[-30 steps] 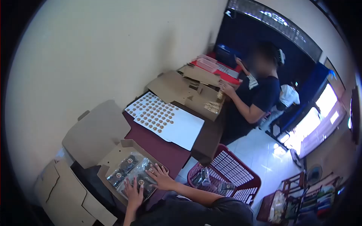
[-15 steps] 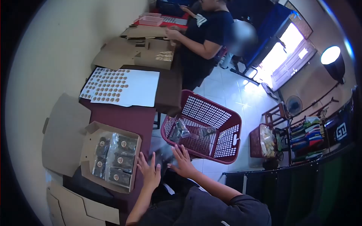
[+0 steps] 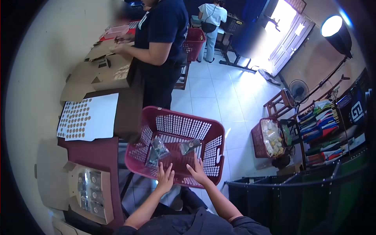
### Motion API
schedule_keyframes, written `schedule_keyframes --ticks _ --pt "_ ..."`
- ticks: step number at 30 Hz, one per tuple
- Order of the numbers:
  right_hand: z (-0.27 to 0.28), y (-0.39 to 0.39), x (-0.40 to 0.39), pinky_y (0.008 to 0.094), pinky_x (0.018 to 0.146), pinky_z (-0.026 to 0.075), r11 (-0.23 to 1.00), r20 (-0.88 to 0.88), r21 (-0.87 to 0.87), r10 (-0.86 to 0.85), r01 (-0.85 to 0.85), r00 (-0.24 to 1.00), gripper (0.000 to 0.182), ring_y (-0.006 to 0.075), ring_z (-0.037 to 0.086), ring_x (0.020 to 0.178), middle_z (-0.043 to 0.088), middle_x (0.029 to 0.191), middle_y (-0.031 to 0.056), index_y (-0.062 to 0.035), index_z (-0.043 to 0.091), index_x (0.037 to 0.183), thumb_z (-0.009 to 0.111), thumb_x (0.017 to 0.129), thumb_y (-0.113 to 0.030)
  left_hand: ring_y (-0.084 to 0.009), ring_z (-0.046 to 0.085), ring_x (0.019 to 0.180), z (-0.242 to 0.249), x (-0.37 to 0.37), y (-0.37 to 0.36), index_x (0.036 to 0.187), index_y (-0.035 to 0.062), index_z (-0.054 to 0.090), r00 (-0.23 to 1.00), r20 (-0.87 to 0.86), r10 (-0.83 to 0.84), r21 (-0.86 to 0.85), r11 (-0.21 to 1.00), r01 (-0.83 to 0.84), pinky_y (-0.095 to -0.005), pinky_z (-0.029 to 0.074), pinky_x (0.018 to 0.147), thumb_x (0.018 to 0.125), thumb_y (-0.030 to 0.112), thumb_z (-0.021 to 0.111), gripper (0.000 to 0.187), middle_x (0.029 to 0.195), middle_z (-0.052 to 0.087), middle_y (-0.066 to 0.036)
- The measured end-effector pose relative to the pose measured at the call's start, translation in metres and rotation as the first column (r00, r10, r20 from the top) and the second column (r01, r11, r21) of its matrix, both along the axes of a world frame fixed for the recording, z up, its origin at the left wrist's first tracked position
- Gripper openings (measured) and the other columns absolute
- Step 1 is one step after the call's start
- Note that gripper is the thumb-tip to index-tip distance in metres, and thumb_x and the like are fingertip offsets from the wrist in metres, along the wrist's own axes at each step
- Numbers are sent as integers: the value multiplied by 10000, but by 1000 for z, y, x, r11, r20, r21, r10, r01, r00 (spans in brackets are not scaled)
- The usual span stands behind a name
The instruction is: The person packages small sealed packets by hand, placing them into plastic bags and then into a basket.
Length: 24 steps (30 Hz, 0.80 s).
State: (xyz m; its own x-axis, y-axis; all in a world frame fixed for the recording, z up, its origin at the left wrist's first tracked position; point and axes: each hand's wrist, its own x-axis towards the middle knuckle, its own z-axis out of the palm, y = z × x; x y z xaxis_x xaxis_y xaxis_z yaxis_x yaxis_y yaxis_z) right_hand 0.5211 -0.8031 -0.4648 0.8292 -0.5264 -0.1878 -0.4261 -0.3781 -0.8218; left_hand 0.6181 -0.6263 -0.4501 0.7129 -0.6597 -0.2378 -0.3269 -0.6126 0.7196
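Directly before me is a maroon plastic basket (image 3: pixel 187 126) with pierced walls. Inside it, a few clear packets with dark contents (image 3: pixel 159 149) lie on the left, and one more dark packet (image 3: pixel 189 146) lies to the right. My left hand (image 3: pixel 166 178) is at the basket's near rim, fingers apart and holding nothing. Over the near right part of the basket, my right hand (image 3: pixel 199 173) is also open, its fingers pointing toward the right packet. To the left, an open cardboard box (image 3: pixel 107 196) holds several dark packets with round stickers (image 3: pixel 94 192).
Sheets of round stickers (image 3: pixel 102 113) lie on the table beyond the box. A co-worker (image 3: pixel 162 43) stands at the far table by flattened cardboard (image 3: pixel 84 76); another person (image 3: pixel 212 23) is farther back. A filled basket (image 3: pixel 260 137), a fan (image 3: pixel 298 92) and a lamp (image 3: pixel 337 35) stand right.
My view has turned right, toward the basket. Both hands have moved from beside the cardboard box to the near side of the basket, staying open. Another person at the back has come into view.
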Motion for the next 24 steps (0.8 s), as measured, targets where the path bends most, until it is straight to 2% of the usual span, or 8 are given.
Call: schedule_keyframes --ticks 5,8,9,11,12,16,23,24 --pt "-62 -75 43 457 1090 117 971 -196 -177 127 -162 972 838 451 144 1319 206 1423 265 -66 74 1427 450 850 -543 -348 341 1268 -102 36 -96 1253 65 486 956 -277 -92 -77 994 74 -396 286 1029 940 467 283 549 1314 404 -251" --pt "-120 -102 68 433 1098 126 965 -461 -65 198 -256 865 894 402 117 1345 145 1444 258 -160 57 1440 379 791 -682 -323 418 1216 -114 46 -140 1225 -15 486 822 -533 198 191 975 -111 -379 324 1006 940 491 251 626 1274 468 -228" --pt "-140 -114 74 425 1104 109 971 -490 -32 193 -239 850 932 389 90 1354 95 1461 238 -129 48 1439 385 779 -694 -297 373 1253 -198 49 -140 1282 -25 421 748 -654 112 4 989 -145 -355 274 1042 942 497 233 651 1328 416 -214" --pt "-185 -130 79 403 1105 91 986 -533 -21 127 -163 837 1030 367 39 1366 7 1479 212 -47 34 1426 400 747 -729 -321 296 1289 -207 56 -150 1395 128 274 503 -824 262 156 957 -244 -437 186 1065 910 545 275 640 1413 308 -162" --pt "-207 -134 80 395 1093 153 987 -565 -85 67 -139 822 1035 382 117 1352 97 1461 241 -25 64 1420 447 746 -710 -323 275 1295 -229 58 -152 1409 193 254 356 -869 342 245 925 -291 -472 153 1066 896 566 292 635 1426 290 -138" --pt "-215 -177 97 368 1047 276 974 -564 204 31 103 825 1014 375 303 1289 300 1370 292 53 121 1389 560 756 -605 -332 380 1202 -269 76 -158 1417 207 183 332 -846 417 325 897 -299 -514 241 1015 904 487 364 611 1384 349 -129" --pt "-258 -171 96 364 1063 255 979 -444 100 -114 175 889 950 353 294 1297 270 1387 287 70 157 1371 604 765 -511 -322 535 995 -306 80 -173 1277 147 333 273 -802 531 356 792 -497 -463 455 799 857 399 532 529 1229 455 -126" --pt "-249 -161 93 383 998 348 973 -366 76 -176 218 914 875 379 413 1211 436 1274 285 74 291 1328 604 763 -517 -291 557 914 -297 71 -172 1282 153 334 315 -791 524 336 803 -493 -446 462 765 841 412 542 552 1197 481 -117"
